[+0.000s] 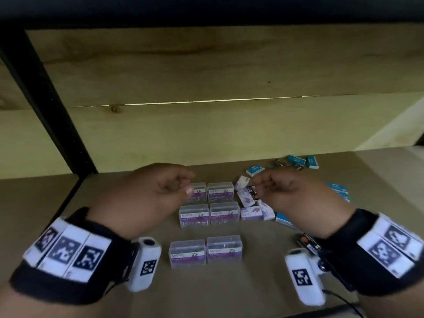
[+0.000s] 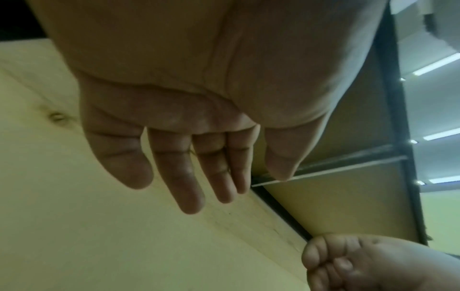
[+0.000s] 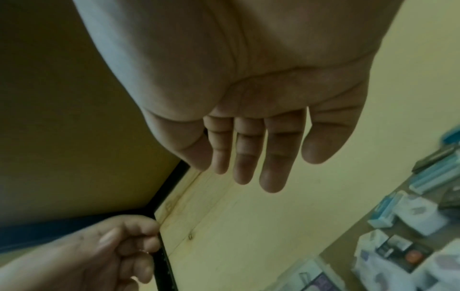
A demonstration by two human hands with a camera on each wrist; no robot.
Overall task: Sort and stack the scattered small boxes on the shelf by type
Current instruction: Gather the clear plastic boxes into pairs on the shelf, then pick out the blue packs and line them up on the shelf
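Two clear paper-clip boxes (image 1: pixel 205 251) sit side by side at lower centre of the head view, on the shelf (image 1: pixel 252 283). Above them in frame, both hands hover palm-up and hold nothing: the left hand (image 1: pixel 146 193) and the right hand (image 1: pixel 296 198) have fingers loosely curled in the head view, relaxed and slightly parted in the wrist views. Between the hands, four more clear boxes (image 1: pixel 207 204) form a tidy block. Further back, at right, small purple-and-white boxes (image 1: pixel 250 203) and blue boxes (image 1: pixel 296 161) lie scattered. These probably handle light and stiff; the clear ones look smooth, so pinch their long sides.
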